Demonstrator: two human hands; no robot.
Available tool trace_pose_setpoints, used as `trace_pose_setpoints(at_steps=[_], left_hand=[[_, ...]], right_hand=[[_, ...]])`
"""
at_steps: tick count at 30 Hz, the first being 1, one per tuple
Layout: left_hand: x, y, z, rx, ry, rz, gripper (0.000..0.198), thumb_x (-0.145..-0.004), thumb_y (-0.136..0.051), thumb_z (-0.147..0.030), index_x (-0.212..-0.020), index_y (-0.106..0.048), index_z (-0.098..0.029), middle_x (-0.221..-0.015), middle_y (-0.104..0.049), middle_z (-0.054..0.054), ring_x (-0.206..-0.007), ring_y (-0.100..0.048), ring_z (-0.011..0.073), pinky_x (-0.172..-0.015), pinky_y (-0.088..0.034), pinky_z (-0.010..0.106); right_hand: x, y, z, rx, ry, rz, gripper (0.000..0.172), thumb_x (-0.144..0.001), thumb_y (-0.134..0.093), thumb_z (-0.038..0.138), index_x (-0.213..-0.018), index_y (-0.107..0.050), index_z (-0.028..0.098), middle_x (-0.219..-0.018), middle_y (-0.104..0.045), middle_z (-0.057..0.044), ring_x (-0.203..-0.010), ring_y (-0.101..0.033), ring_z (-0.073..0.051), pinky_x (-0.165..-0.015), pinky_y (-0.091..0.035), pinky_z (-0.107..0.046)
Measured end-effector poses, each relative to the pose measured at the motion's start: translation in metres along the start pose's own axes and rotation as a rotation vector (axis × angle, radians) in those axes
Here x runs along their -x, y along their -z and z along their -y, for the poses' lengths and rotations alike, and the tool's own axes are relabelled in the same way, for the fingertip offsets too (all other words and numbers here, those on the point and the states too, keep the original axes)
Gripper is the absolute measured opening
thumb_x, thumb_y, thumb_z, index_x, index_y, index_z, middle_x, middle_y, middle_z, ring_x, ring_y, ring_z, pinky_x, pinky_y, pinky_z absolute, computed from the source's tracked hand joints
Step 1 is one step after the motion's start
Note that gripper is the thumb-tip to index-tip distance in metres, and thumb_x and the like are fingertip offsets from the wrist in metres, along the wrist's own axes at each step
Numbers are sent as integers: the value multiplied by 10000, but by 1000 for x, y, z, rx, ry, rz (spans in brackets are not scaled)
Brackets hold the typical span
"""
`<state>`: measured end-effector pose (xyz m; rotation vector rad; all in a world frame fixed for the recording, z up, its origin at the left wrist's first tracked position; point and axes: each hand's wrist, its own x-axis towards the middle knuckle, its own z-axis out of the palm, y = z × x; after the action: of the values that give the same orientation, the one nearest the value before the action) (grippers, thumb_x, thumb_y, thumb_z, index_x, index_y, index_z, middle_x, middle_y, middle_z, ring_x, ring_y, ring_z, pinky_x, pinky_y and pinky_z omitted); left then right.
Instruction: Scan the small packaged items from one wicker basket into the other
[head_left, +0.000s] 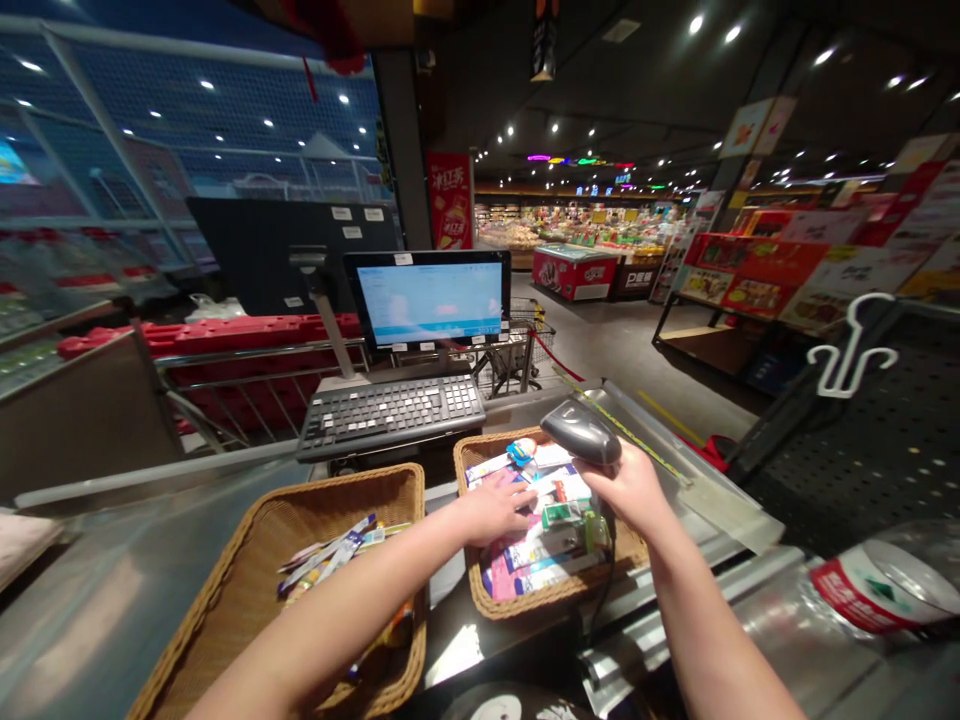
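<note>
My right hand (pixel 631 488) is wrapped round the grip of a dark barcode scanner (pixel 577 428), held above the far right part of a wicker basket (pixel 517 606). Its cable hangs down over the basket's right side. My left hand (pixel 496 508) reaches into the same basket, fingers stretched out over slim white, blue and pink packs (pixel 541 548). Whether it touches one I cannot tell. A green pack (pixel 564 514) lies just right of its fingertips. On the left stands a second wicker basket (pixel 232 580), partly behind my left forearm, with several slim packs (pixel 334 553) inside.
Behind the baskets are a black keyboard (pixel 394 408) and a lit monitor (pixel 431 300). A metal counter (pixel 97 590) runs under everything. At right lie a large clear bottle with a red label (pixel 862 590) and a white hook (pixel 851 350) on a dark panel.
</note>
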<state>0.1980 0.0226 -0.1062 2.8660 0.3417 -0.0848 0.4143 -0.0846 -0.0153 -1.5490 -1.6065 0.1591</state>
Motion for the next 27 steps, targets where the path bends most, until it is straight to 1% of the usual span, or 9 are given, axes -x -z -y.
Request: trace_pose_setpoints(at_steps=[3,6,8,10,13,18,20,23,27], left_hand=[[3,7,0,-76,-15,20,384,-746,-623,-136,-1089,-661,-305,-1512,-412,3,-1381,-367,264,-1205,-119,429],[9,18,3,-120,-24,16,509,-672,-697,-130,-1157,-621,-262,-1516,-406,62,-1404,-327,280,-1208,-87,456],[13,27,7,-121,-18,-4,611,-639,-744,-171,-1222,-578,-248,-1520,-400,84,-1417,-310,285,-1206,-57,479],[19,38,12,-121,11,-40,645,-659,-750,-248,-1267,-536,-244,-1532,-380,91,-1430,-295,277,-1202,-31,497],[33,56,18,-152,85,-127,591,-702,-729,-348,-1246,-531,-228,-1544,-354,106,-1444,-271,260,-1201,-9,503],[66,79,22,-238,208,-282,562,-733,-708,-477,-1178,-543,-177,-1543,-334,164,-1457,-237,275,-1203,-14,514],[79,84,23,-279,238,-359,537,-765,-666,-523,-1154,-543,-174,-1531,-349,178,-1449,-254,285,-1199,-26,541],[96,88,24,-359,263,-482,518,-783,-633,-559,-1107,-541,-166,-1502,-382,208,-1428,-294,316,-1180,-84,599],[117,93,25,-476,338,-595,534,-770,-659,-552,-1088,-534,-142,-1487,-378,257,-1408,-325,350,-1161,-129,634]], right_hand=[[3,3,0,-14,-13,-9,208,-748,-598,344,-798,-686,162,-828,-708,-66,-776,-648,-228,-743,-496,-327],[5,5,0,-10,-14,-17,214,-746,-598,341,-817,-688,160,-848,-712,-69,-806,-646,-231,-764,-491,-330],[6,5,0,0,-27,-18,217,-748,-596,343,-819,-688,160,-848,-711,-72,-807,-643,-233,-760,-492,-334],[6,4,0,4,-38,-14,222,-752,-595,348,-823,-688,160,-853,-711,-74,-810,-643,-236,-759,-494,-339],[5,2,1,-6,-35,-9,224,-745,-603,347,-820,-691,156,-856,-711,-77,-812,-646,-241,-757,-495,-343],[0,-2,4,-37,-37,-4,231,-731,-604,342,-820,-689,146,-848,-713,-83,-790,-653,-242,-740,-500,-345],[-2,-5,6,-36,-30,10,235,-731,-603,347,-821,-693,150,-838,-715,-79,-783,-656,-244,-737,-502,-350],[-7,-11,11,-40,-12,23,235,-737,-605,358,-809,-697,154,-824,-716,-76,-776,-663,-249,-736,-505,-360],[-13,-21,20,-63,42,17,223,-745,-614,344,-830,-702,158,-875,-719,-86,-828,-667,-257,-786,-507,-375]])
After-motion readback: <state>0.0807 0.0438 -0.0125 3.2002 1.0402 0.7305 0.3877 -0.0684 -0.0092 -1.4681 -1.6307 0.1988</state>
